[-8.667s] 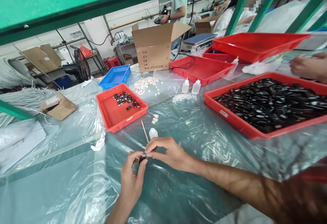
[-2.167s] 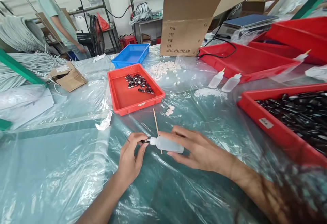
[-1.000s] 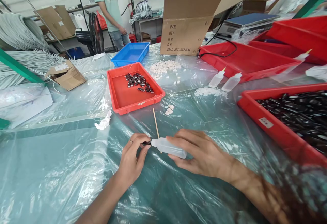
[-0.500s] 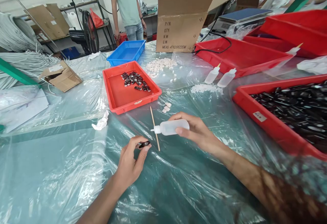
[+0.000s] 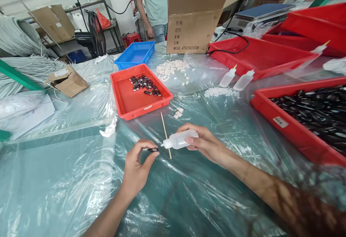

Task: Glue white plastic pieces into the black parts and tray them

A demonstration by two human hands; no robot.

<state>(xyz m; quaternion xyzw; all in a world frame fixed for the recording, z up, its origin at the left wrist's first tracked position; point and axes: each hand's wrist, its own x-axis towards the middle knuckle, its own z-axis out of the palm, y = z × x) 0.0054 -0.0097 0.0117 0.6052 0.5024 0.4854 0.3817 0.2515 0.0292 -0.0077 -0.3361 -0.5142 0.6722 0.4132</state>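
My left hand (image 5: pixel 137 165) pinches a small black part (image 5: pixel 152 150) between thumb and forefinger, low over the plastic-covered table (image 5: pixel 67 179). My right hand (image 5: pixel 205 144) grips a small translucent squeeze bottle (image 5: pixel 180 139), lying sideways with its white nozzle pointing left at the black part, a short gap between them. A thin wooden stick (image 5: pixel 165 134) lies on the plastic between my hands. Just beyond it sit a few small white pieces (image 5: pixel 177 113).
A small red tray (image 5: pixel 121 98) with several black parts lies ahead. A large red tray (image 5: pixel 273 116) full of black parts is at right. Two more squeeze bottles (image 5: pixel 238 79), white pellets (image 5: pixel 170 68), a blue bin (image 5: pixel 134 53), a cardboard box (image 5: pixel 193 20) and a standing person (image 5: pixel 152 2) are farther back.
The bottle's nozzle left the black part, rose to the right, and has now dropped back a little toward it. My left hand keeps its pinch. The person behind walked to the right.
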